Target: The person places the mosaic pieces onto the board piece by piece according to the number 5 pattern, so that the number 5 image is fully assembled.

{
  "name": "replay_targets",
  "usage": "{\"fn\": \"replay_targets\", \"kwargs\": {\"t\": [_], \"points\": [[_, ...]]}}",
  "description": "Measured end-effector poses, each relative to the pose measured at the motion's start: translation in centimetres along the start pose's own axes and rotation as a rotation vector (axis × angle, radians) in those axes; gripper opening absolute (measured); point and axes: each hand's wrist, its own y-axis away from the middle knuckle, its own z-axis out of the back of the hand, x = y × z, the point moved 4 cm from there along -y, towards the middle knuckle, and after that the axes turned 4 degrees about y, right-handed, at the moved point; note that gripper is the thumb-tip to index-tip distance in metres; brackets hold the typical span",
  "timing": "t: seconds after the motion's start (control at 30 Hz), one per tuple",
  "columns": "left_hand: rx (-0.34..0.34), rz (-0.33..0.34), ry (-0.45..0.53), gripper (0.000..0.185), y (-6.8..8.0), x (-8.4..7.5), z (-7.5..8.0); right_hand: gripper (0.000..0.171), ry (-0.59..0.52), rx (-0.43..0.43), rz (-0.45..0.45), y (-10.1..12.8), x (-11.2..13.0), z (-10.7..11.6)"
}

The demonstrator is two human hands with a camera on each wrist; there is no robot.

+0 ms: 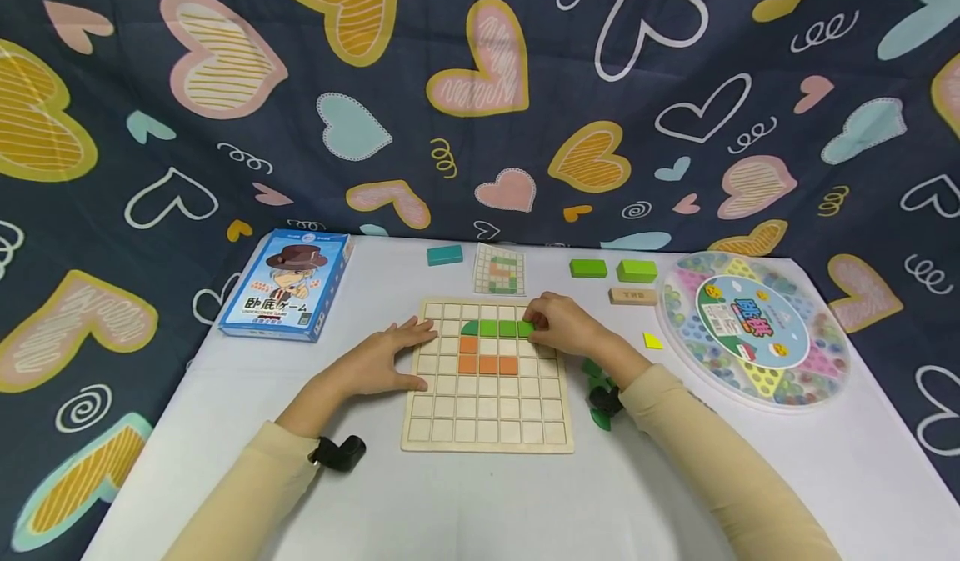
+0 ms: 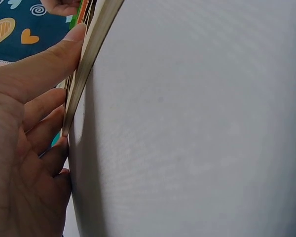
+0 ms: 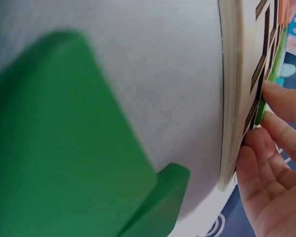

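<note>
I see the wooden grid board (image 1: 487, 375) flat on the white table (image 1: 450, 503), centre front; my left hand (image 1: 382, 361) lies spread, fingers straight, pressed against the board's left edge, holding it steady; the left wrist view confirms fingertips (image 2: 64, 44) against the rim; my right hand (image 1: 566, 326) has fingers curled, pinching the right end of the light green bar (image 1: 504, 328) that sits in the second row of the grid, just above the orange L-piece (image 1: 483, 357); a dark green rounded piece (image 1: 470, 327) touches the bar's left end.

Risk as I judge it: the bar looks not fully seated; if I push sideways it may ride over a grid ridge and tilt, or nudge the dark green piece out of its cell; a hard press could slide the board if the left hand eases off; my right sleeve hangs near the loose dark green pieces (image 1: 600, 394) beside the board, could sweep them.

Spare blocks (image 1: 636, 271), pattern card (image 1: 499, 269), blue game box (image 1: 288, 284) and round marble tray (image 1: 753, 328) lie further back.
</note>
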Motion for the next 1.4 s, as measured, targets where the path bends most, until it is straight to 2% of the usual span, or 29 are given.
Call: {"fn": "replay_targets", "kwargs": {"t": [0.13, 0.3, 0.47, 0.57, 0.67, 0.83, 0.97, 1.13, 1.4], "points": [[-0.001, -0.005, -0.004, 0.082, -0.5, 0.0, -0.1, 0.026, -0.018, -0.004, -0.009, 0.3, -0.4, 0.2], [-0.003, -0.002, -0.006, 0.082, -0.5, -0.1, -0.2, 0.033, -0.103, -0.013, -0.016, 1.0, -1.0, 0.4], [-0.002, 0.041, 0.005, 0.082, 0.3, 0.2, -0.1, 0.037, -0.176, -0.106, -0.025, 3.5, -2.6, 1.5], [-0.006, 0.049, 0.01, 0.082, 0.5, 0.5, -0.1, 0.036, -0.19, -0.177, -0.081, 6.2, -4.9, 2.7], [-0.012, 0.028, 0.009, 0.081, 0.2, 0.4, 0.0, 0.033, -0.173, -0.228, -0.171, 9.2, -7.6, 3.7], [-0.016, 0.022, 0.013, 0.081, -0.1, 0.4, 0.0, 0.033, -0.115, -0.22, -0.305, 12.3, -10.7, 4.4], [-0.012, 0.025, 0.018, 0.081, -0.1, 0.4, -0.1, 0.033, -0.068, -0.199, -0.316, 12.5, -11.1, 4.2], [-0.008, 0.025, 0.023, 0.081, -0.1, 0.4, 0.0, 0.024, 0.011, -0.172, -0.322, 11.7, -11.1, 3.8], [-0.008, 0.01, 0.022, 0.082, 0.0, 0.1, 0.2, 0.016, 0.026, -0.15, -0.327, 11.7, -10.8, 3.4]]}}
